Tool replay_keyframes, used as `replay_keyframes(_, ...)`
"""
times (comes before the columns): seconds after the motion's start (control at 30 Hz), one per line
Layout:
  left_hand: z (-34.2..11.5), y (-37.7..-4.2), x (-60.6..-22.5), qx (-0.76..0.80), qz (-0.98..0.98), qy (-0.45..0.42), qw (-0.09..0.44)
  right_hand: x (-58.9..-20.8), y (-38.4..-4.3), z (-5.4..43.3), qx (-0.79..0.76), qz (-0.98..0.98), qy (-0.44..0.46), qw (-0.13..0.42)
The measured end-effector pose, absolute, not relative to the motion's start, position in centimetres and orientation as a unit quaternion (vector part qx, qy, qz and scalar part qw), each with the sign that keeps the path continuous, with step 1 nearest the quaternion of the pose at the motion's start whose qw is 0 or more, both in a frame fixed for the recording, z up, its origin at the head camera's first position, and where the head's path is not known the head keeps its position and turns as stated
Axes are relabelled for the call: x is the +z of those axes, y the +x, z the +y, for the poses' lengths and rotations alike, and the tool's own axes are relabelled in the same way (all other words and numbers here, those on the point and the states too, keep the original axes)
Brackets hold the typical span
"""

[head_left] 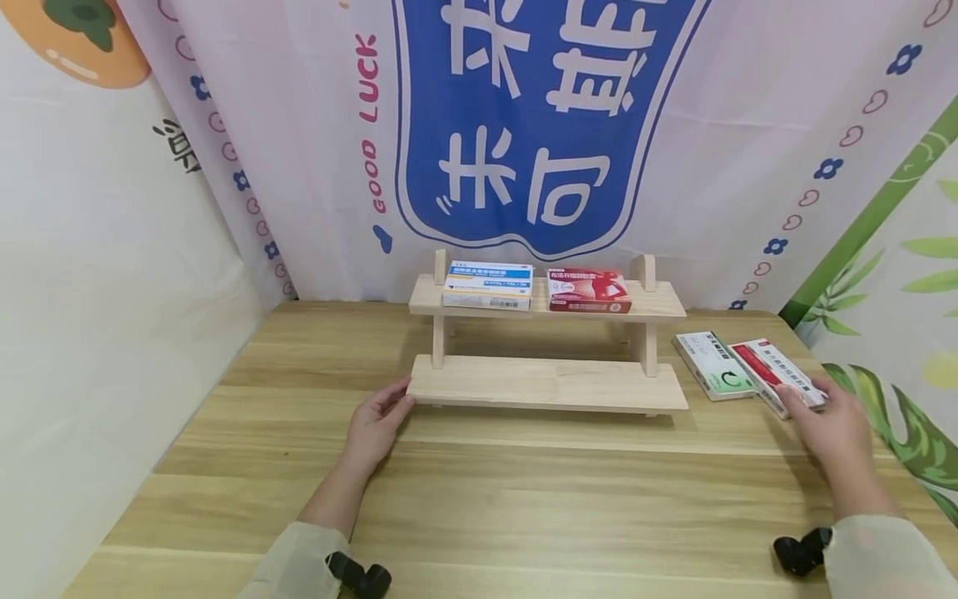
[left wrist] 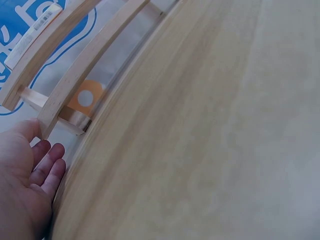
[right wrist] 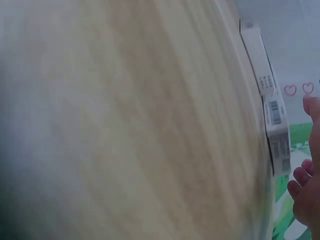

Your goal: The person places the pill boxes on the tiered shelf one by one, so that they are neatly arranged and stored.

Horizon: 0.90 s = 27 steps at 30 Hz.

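Observation:
A two-tier wooden shelf (head_left: 486, 383) stands on the table, with a blue-and-white medicine box (head_left: 488, 285) and a red medicine box (head_left: 589, 290) on its upper tier. My left hand (head_left: 377, 424) holds the left end of the lower tier; in the left wrist view the thumb is against the board's end and other fingers curl loosely below it. To the right of the shelf lie a green-and-white medicine box (head_left: 714, 366) and a red-and-white medicine box (head_left: 774, 370). My right hand (head_left: 838, 428) is spread over the red-and-white box, a gap showing between them in the right wrist view.
The wooden table (head_left: 524, 499) reaches back to a printed curtain (head_left: 314, 166) behind the shelf. A pale cloth (head_left: 112, 291) hangs along the left side, and a leaf-patterned cloth (head_left: 906, 333) borders the right. Black wrist cameras sit at both sleeves.

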<state>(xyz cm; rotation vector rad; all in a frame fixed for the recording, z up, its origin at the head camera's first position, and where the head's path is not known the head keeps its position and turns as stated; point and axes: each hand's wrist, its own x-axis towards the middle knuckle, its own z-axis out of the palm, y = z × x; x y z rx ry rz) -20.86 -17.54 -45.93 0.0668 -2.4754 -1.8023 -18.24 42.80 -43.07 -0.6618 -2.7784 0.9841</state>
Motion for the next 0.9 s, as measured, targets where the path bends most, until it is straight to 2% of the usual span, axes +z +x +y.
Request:
replay_keyframes(0.23,-17.5,-20.7,-45.8,-0.589,-0.807,0.022,0.034,-43.8,-18.3,44.1,0.322,-0.918,-0.231,0.014)
replay_keyframes(0.6,-17.4,-20.8,-45.9,-0.589,-0.807,0.025,0.037,-44.4,-18.2,44.3,0.307,-0.931,-0.198,0.022)
replay_keyframes(0.9,-17.4,-20.8,-46.0,-0.592,-0.805,0.024,0.039,-44.5,-17.8,44.5,0.327,-0.916,-0.231,0.021)
